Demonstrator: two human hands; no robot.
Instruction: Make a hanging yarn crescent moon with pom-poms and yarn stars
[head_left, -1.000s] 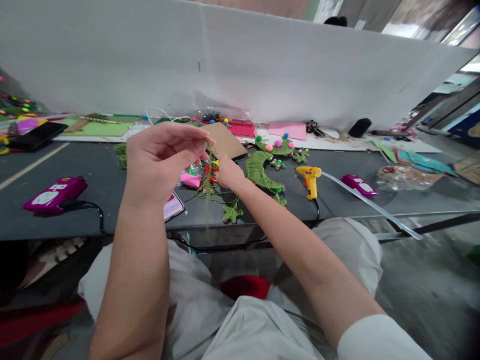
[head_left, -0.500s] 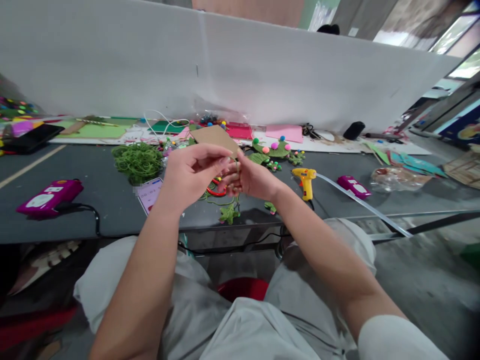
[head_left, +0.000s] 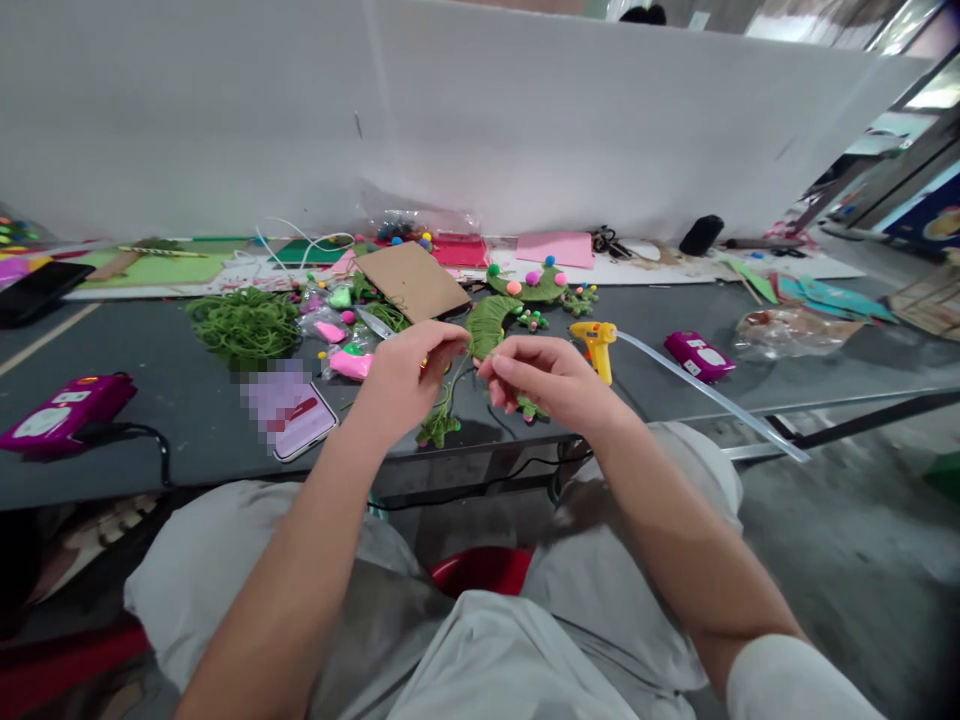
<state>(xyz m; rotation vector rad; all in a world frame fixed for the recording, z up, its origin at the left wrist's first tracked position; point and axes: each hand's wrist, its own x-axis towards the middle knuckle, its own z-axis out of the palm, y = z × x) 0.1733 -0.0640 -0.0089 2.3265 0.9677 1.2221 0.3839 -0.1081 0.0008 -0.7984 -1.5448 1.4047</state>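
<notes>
My left hand point(head_left: 405, 385) is closed, fingertips pinched together; what they hold, if anything, is too small to make out. Close to its right, my right hand point(head_left: 551, 385) is also closed, thumb against bent fingers, and its contents are hidden. Just behind the fingertips shows a curved piece wrapped in green yarn point(head_left: 489, 325); I cannot tell whether either hand touches it. A small green yarn piece point(head_left: 439, 428) lies below the left hand. Another green piece point(head_left: 529, 408) is partly covered by the right hand.
A yellow glue gun point(head_left: 598, 345) with a clear glue stick lies right, near a purple device point(head_left: 699, 356). On the left are a green yarn heap point(head_left: 244, 325), a phone point(head_left: 300, 420) and another purple device point(head_left: 67, 412). Brown cardboard point(head_left: 412, 280) and a pompom-decorated green piece point(head_left: 529, 285) lie behind.
My hands have come lower and apart, the right one turning its fingers inward to a pinch. The curved green piece now shows between them. The view has shifted slightly.
</notes>
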